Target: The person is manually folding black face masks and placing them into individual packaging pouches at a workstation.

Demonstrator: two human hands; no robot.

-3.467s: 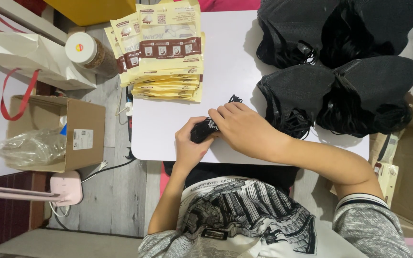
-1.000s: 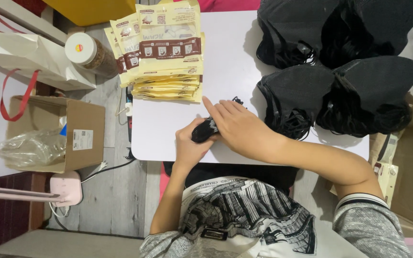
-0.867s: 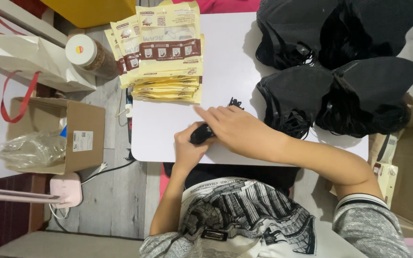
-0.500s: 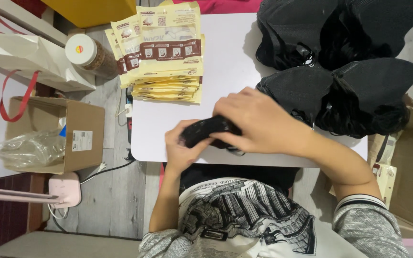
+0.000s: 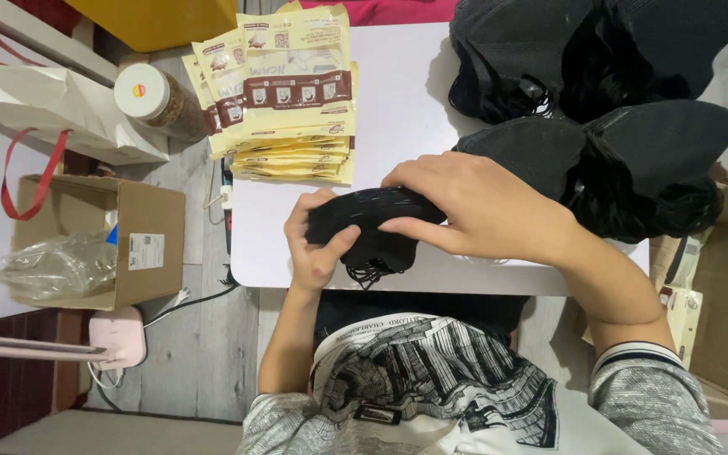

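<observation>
Here, left hand [image 5: 318,248] fingers curled around black mask [image 5: 370,226], right hand [image 5: 478,206] fingers pressing it, white table [image 5: 398,109].

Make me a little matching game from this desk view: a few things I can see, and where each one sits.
Things:
1. black mask
2. stack of yellow packets
3. cardboard box
4. white-lidded jar

Places:
a. floor, left of the table
b. held in both hands
c. table's far left corner
d. beside the packets, off the table

Pairs: 1-b, 2-c, 3-a, 4-d
</observation>
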